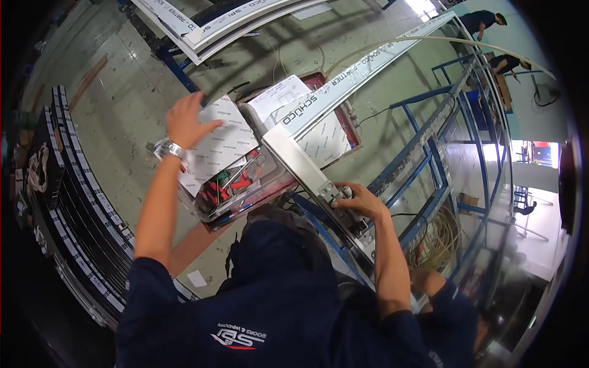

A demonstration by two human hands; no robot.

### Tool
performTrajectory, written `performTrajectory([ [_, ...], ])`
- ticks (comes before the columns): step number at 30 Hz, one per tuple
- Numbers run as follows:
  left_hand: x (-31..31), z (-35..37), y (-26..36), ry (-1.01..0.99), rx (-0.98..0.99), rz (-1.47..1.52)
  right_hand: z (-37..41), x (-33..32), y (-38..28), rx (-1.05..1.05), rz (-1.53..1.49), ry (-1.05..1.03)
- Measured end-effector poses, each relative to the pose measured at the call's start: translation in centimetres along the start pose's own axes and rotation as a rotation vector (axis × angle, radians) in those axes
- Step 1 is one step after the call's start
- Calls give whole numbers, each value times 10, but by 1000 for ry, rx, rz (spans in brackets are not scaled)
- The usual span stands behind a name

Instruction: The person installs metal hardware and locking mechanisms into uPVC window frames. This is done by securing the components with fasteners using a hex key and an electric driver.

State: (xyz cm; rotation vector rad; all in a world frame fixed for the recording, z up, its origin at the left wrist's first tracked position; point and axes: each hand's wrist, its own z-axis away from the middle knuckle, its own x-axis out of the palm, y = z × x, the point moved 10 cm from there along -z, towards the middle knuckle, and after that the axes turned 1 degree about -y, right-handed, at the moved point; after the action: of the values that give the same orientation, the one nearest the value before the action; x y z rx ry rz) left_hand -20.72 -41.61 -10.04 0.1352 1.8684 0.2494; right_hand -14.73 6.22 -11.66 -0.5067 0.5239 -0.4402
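Observation:
My left hand (pixel 189 121), a watch on its wrist, has its fingers spread over a white sheet (pixel 226 132) printed with SCHÜCO. That sheet lies across a toolbox (pixel 279 184), where red-handled tools (pixel 226 186) show beneath it. On the other side, my right hand (pixel 363 202) has its fingers curled round a small metal fitting (pixel 345 194) on a silver metal profile (pixel 300 158). The fingers partly hide the fitting, and its exact kind cannot be made out. From the profile, a long frame bar (pixel 368 70) with SCHÜCO PARTNER film runs away to the upper right.
Black profiles (pixel 80 208) are stacked at the left. Another film-covered frame (pixel 208 34) rests on a blue stand at the top. Blue metal racks (pixel 423 147) and a coiled hose (pixel 438 242) are at the right. A person (pixel 481 23) stands far off; another's arm (pixel 442 294) is close.

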Motion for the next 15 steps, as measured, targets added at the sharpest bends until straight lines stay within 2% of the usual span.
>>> performTrajectory([
  [2,74,31,-104,-527,-266,43,0,0,-5,-1,19,4],
  [5,86,44,-106,-756,-202,210,2,0,-12,-17,22,9],
  [8,60,54,-83,-757,-241,249,2,2,-9,-21,-4,15],
  [11,47,76,-79,-638,-351,403,4,1,-13,-19,-32,26],
  [15,-9,99,-62,-448,-376,406,1,1,-5,9,-8,24],
])
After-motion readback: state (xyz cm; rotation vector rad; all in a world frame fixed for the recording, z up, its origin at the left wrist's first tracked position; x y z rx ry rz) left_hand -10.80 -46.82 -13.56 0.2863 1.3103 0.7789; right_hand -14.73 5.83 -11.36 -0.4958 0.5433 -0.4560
